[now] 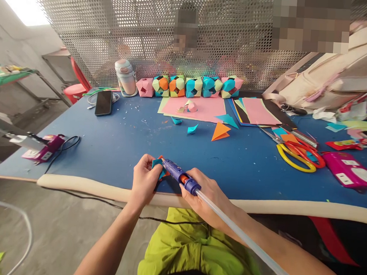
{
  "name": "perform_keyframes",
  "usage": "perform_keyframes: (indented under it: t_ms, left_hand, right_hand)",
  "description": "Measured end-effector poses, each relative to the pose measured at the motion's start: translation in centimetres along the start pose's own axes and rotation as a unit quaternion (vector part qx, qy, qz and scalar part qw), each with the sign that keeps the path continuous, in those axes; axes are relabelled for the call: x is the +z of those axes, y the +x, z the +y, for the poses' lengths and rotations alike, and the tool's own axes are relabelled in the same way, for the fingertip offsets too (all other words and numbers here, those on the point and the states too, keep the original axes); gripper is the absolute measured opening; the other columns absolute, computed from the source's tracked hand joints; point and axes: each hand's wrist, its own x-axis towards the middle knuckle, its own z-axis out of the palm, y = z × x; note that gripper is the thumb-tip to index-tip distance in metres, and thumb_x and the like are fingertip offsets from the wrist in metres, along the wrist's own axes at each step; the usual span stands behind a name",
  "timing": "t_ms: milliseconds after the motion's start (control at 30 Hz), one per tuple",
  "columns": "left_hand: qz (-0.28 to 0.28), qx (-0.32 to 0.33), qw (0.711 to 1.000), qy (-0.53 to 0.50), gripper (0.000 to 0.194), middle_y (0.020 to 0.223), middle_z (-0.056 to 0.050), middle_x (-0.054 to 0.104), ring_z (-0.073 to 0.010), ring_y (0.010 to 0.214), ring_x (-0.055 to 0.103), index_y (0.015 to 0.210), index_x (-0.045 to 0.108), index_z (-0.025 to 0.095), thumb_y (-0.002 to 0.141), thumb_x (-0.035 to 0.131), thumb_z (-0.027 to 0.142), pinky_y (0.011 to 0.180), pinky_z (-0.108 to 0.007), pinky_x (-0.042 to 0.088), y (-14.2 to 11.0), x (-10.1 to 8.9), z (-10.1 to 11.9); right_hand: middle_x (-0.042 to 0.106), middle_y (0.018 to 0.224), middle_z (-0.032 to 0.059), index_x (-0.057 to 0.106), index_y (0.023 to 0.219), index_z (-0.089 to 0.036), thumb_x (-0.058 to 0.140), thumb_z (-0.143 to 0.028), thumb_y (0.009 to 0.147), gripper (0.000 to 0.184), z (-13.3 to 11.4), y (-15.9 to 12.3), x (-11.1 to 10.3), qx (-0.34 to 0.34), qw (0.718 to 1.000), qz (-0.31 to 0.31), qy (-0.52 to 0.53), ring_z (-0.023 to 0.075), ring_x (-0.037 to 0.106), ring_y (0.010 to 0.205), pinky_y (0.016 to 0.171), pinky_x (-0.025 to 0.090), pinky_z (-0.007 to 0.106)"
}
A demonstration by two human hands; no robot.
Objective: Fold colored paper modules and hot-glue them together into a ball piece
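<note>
My left hand [145, 177] pinches a small folded paper piece [157, 164], teal with orange, just above the near edge of the blue table [114, 145]. My right hand [207, 197] grips a purple glue gun [178, 175] whose nozzle touches the paper piece. A long clear glue stick [242, 236] runs back out of the gun over my right forearm. Both hands are closed on what they hold.
A row of coloured paper cubes [189, 86] lines the far edge before a perforated screen. Pink paper sheets [200, 107], loose folded pieces [220, 131], scissors [297, 152], a phone [103, 102], a bottle [126, 77] and magenta power strips [349, 169] lie around. A beige bag [336, 76] sits right.
</note>
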Motion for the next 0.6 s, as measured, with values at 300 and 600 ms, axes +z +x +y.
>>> perform_keyframes:
  t_ms: [300,600]
  left_hand:
    - [-0.039,-0.067,0.983,-0.165,0.019,0.05,0.007,0.055,-0.0121,0.043,0.052,0.063,0.042,0.022,0.058,0.061,0.017,0.039,-0.021,0.038,-1.0,-0.5,1.7]
    - [-0.142,-0.112,0.957,-0.228,0.02,0.046,0.006,0.053,-0.0116,0.04,0.053,0.064,0.042,0.021,0.064,0.061,0.017,0.04,-0.021,0.038,-4.2,0.7,2.1]
  right_hand:
    - [0.063,0.075,0.0033,0.055,0.086,-0.02,0.045,-0.038,0.093,0.022,0.8,1.9,-0.9,0.155,0.986,0.004,0.067,0.0178,0.059,0.065,0.059,0.044,0.027]
    - [0.067,0.106,0.0141,0.063,0.106,-0.013,0.045,-0.035,0.095,0.03,2.7,5.9,1.0,0.16,0.974,-0.094,-0.129,0.0269,0.061,0.103,0.091,0.043,0.035]
